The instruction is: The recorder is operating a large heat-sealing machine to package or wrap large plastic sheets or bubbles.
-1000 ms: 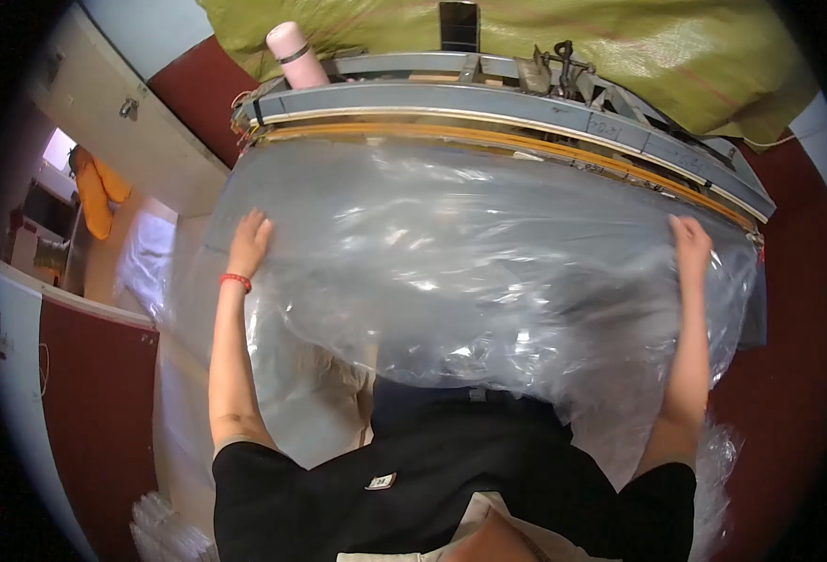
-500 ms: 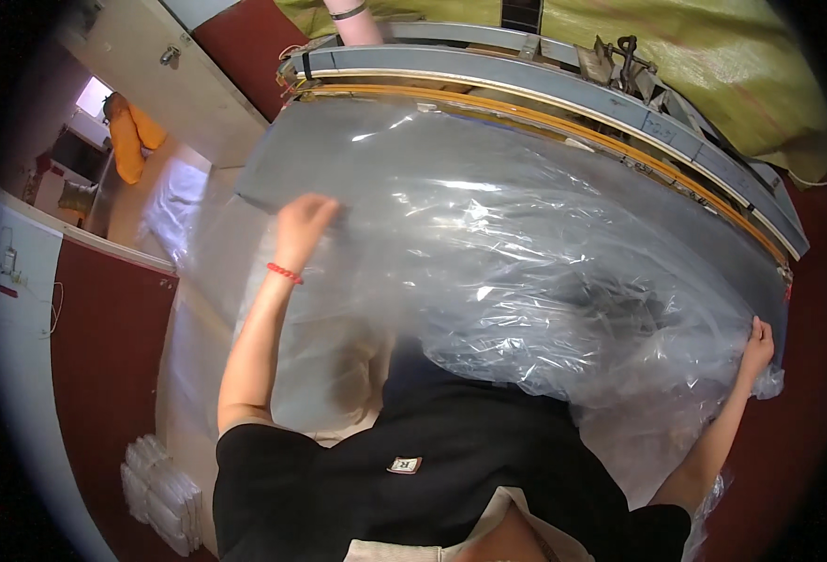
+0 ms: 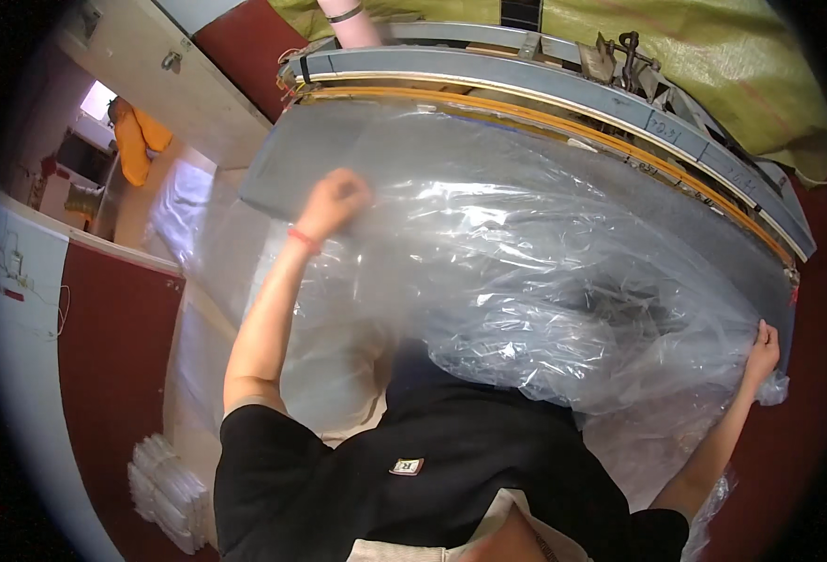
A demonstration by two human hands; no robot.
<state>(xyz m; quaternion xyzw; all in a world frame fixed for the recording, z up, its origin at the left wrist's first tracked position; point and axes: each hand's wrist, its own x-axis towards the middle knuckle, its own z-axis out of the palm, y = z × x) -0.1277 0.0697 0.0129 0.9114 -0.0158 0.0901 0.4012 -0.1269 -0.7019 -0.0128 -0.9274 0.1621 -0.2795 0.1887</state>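
Where the grey worktable (image 3: pixel 338 150) ran slantwise from upper left to lower right, a big clear plastic sheet (image 3: pixel 526 281) lay crumpled over most of it, its long axis following the table's length and its near edge spilling off the front toward the person. Behind the table, a long grey and orange sealing bar (image 3: pixel 563 89) followed the same slant, with yellow-green cloth (image 3: pixel 732 66) beyond it. The person's black shirt (image 3: pixel 413 478) filled the lower middle of the view. The left hand (image 3: pixel 334 201), a red band at its wrist, was curled into a loose fist on the sheet near the table's left end, apparently bunching the film, though the motion blur kept the grip unclear. The right hand (image 3: pixel 762 351) was closed on the sheet's right edge at the table's lower right corner. A stack of folded clear bags (image 3: pixel 165 487) lay low at the left. Whether the sheet held anything could not be told.
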